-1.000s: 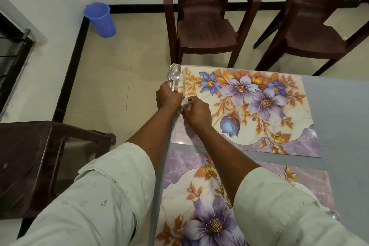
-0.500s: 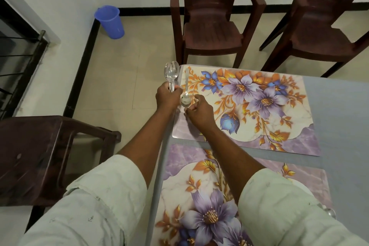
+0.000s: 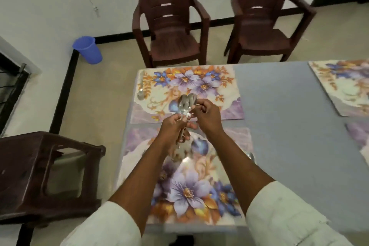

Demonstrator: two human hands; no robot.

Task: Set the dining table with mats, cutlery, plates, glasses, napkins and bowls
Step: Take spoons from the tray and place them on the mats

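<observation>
Bunch of shiny metal spoons (image 3: 186, 104), gripped by left hand (image 3: 174, 129), pinched by right hand (image 3: 206, 118), was above the floral rectangular placemat (image 3: 223, 90).

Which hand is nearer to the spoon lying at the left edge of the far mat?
Left. The left hand is to the lower right of the lying spoon; the right hand is further right.

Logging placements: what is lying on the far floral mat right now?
One spoon lies along the far mat's left edge. The hands and their bunch of spoons cover part of its near side, so anything under them is unseen.
</observation>
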